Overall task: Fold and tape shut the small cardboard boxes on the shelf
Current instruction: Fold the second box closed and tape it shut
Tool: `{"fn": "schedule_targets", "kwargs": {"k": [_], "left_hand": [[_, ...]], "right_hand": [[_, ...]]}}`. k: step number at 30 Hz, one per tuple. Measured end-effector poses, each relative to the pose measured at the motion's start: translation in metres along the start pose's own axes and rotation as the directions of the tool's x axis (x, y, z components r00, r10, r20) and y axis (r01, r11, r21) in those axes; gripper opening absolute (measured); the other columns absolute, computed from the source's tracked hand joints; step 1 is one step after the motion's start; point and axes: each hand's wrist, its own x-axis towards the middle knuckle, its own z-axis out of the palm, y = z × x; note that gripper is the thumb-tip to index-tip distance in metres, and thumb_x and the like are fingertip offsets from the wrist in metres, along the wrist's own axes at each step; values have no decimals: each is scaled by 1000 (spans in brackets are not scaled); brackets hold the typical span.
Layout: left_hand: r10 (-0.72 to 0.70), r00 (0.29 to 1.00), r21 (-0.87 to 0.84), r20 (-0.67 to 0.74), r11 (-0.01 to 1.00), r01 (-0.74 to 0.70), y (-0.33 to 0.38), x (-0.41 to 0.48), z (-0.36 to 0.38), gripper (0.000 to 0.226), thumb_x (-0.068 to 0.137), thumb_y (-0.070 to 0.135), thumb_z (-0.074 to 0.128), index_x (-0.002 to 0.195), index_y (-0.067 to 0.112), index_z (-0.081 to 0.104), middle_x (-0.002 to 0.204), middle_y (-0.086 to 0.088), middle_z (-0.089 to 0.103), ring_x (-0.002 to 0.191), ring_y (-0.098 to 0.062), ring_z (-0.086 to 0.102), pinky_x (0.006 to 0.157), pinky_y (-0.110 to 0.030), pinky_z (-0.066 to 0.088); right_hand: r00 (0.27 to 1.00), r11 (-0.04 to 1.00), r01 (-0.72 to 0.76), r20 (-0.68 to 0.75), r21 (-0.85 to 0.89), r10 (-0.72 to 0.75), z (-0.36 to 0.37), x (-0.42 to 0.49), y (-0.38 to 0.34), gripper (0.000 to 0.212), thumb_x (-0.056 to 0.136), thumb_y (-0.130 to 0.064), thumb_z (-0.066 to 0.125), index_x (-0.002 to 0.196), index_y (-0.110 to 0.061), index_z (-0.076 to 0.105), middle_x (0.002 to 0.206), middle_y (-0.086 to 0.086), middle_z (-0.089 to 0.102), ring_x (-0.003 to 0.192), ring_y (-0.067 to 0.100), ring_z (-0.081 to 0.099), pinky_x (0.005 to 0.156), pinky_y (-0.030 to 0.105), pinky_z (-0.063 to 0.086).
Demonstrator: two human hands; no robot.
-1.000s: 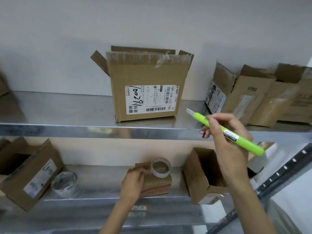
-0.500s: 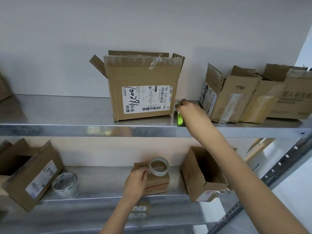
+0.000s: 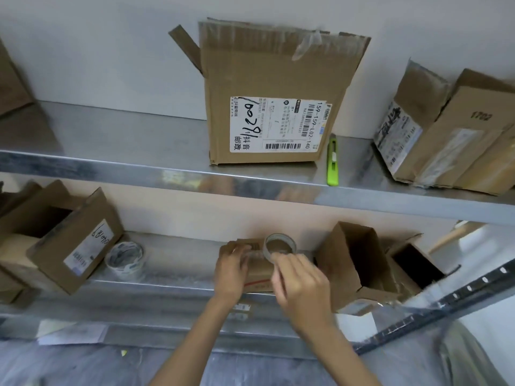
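On the lower shelf (image 3: 172, 280) stands a small brown cardboard box (image 3: 259, 277) with a red line on its front. My left hand (image 3: 231, 271) grips its left top edge, fingers curled over it. A clear tape roll (image 3: 280, 245) stands on edge on top of the box. My right hand (image 3: 302, 288) pinches the roll's lower rim with thumb and fingertips. A green box cutter (image 3: 332, 160) lies on the upper shelf (image 3: 125, 160), free of both hands, just right of a large open box (image 3: 278, 79).
A second, printed tape roll (image 3: 125, 259) lies left of my hands, beside an open labelled box (image 3: 64, 246). An open box (image 3: 354, 263) tipped on its side stands close to the right. More boxes (image 3: 446, 140) fill the upper shelf's right end.
My right hand laid the green cutter on the upper shelf, then dropped to the lower shelf and took hold of the tape roll. My left hand stayed on the small box.
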Motion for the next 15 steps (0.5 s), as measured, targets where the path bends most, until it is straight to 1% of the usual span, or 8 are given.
{"fn": "schedule_targets", "kwargs": {"k": [2,5,7,8,10,11,13,15], "left_hand": [[25,1000,5,-6,1000,-25,0,1,5,30,81,0,60,105,13,71,115,-9,64,110,-28,55,91,-33,48],[93,992,22,-82,996,-91,-1,-2,11,29,71,-4,67,95,10,74,104,-9,69,95,-29,64,82,-23,47],[80,991,8,-109,997,-80,-6,-1,19,27,75,-1,65,98,10,72,107,-8,68,97,-27,63,85,-20,44],[39,994,-12,-103,999,-40,-8,0,23,26,79,0,63,101,11,71,111,-7,66,102,-26,60,90,-22,43],[-66,993,-67,-95,996,59,-9,4,31,29,81,0,58,105,13,69,119,-7,61,113,-24,53,98,-30,44],[-116,989,-98,-91,989,107,-8,7,35,31,82,-1,55,107,13,67,122,-7,58,116,-23,50,99,-32,43],[-186,979,-115,-81,978,176,-4,12,41,33,86,1,49,114,11,62,131,-5,49,117,-21,46,95,-28,43],[-248,965,-117,-83,964,237,-1,13,44,31,93,10,44,121,19,54,134,3,44,114,-15,48,86,-19,43]], "right_hand": [[963,996,-74,254,-59,86,61,-3,19,32,69,-10,76,100,-14,69,88,8,65,77,27,64,59,35,55],[879,982,-124,444,-141,175,111,1,40,37,57,-19,85,91,-21,70,88,8,65,79,28,64,66,34,57],[856,985,-115,490,-128,163,129,0,48,35,59,-19,84,90,-22,70,89,8,64,81,28,63,68,34,56],[845,985,-135,507,-103,169,133,0,50,31,61,-17,82,90,-21,70,89,8,64,81,29,63,68,35,55],[841,984,-171,512,-49,172,138,-2,55,15,72,-18,70,88,-18,69,89,9,63,82,29,62,67,37,54],[838,982,-189,518,-19,171,140,-4,57,13,78,-22,61,87,-17,69,89,8,63,82,27,61,67,38,54],[837,978,-204,526,43,152,142,-7,60,22,83,-27,49,88,-17,68,92,7,64,86,26,59,72,39,52],[849,978,-198,510,65,139,143,-9,64,19,82,-24,53,89,-18,69,93,4,66,88,23,59,76,37,51]]}}
